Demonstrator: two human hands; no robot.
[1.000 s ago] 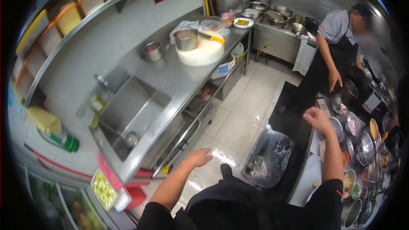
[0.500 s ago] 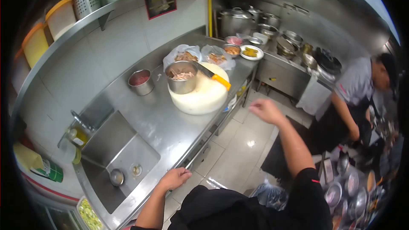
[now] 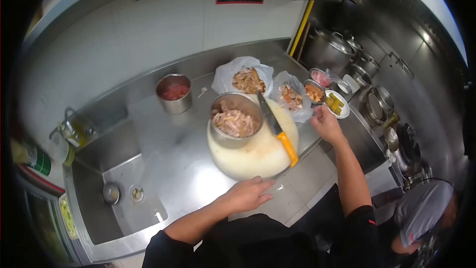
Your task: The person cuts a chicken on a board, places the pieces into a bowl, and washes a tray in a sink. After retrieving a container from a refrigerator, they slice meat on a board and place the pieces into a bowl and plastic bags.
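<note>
My left hand [image 3: 248,194] rests palm down on the steel counter's front edge, just below a round white chopping block [image 3: 253,154]. On the block stand a metal bowl of pale meat [image 3: 234,119] and a cleaver with a yellow handle [image 3: 278,133]. My right hand [image 3: 325,123] reaches to the block's right side, fingers at the edge of a plastic bag of meat [image 3: 292,98]. Whether it grips the bag I cannot tell. It is empty otherwise.
A second bag of meat [image 3: 245,79], a pot of red sauce [image 3: 174,92], small bowls [image 3: 315,92] and a plate of yellow food [image 3: 336,104] sit on the counter [image 3: 173,154]. A sink [image 3: 116,193] lies left. Large pots [image 3: 331,47] stand at right. Another person [image 3: 421,213] bends low right.
My view has swung from the aisle onto the counter. My right hand moved from mid-air to the bag beside the block. My left hand shifted along the counter edge to below the block.
</note>
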